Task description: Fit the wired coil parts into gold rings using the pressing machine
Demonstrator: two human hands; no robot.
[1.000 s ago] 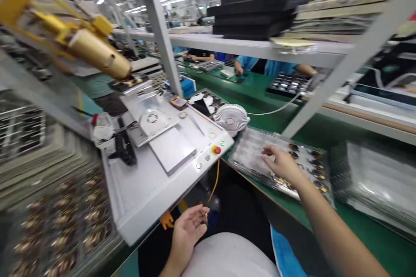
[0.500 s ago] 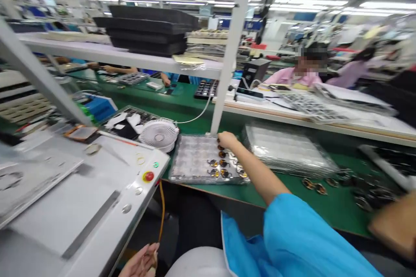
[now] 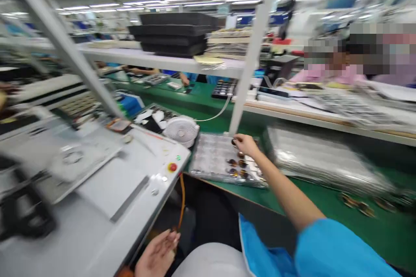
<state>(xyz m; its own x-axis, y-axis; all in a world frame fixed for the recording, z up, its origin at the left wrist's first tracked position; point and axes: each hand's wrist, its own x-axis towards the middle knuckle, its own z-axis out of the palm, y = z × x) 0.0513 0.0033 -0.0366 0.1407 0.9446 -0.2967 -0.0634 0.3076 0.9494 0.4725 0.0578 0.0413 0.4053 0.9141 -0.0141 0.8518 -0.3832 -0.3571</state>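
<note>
Right hand narrowed to a pinch at 12 o'clock | round dark part seen at fingertips, on far edge of clear tray (grip unclear; other round parts left clear of palm) | left hand held open at 7 o'clock

A shelf post stands just behind the tray.

No words or numbers can be read here. The blue boards far off near the top of the picture are too small and fuzzy to read. The white control box at the lower left has a red button on it, with small marks close by, but those marks are too blurry to read.
</note>
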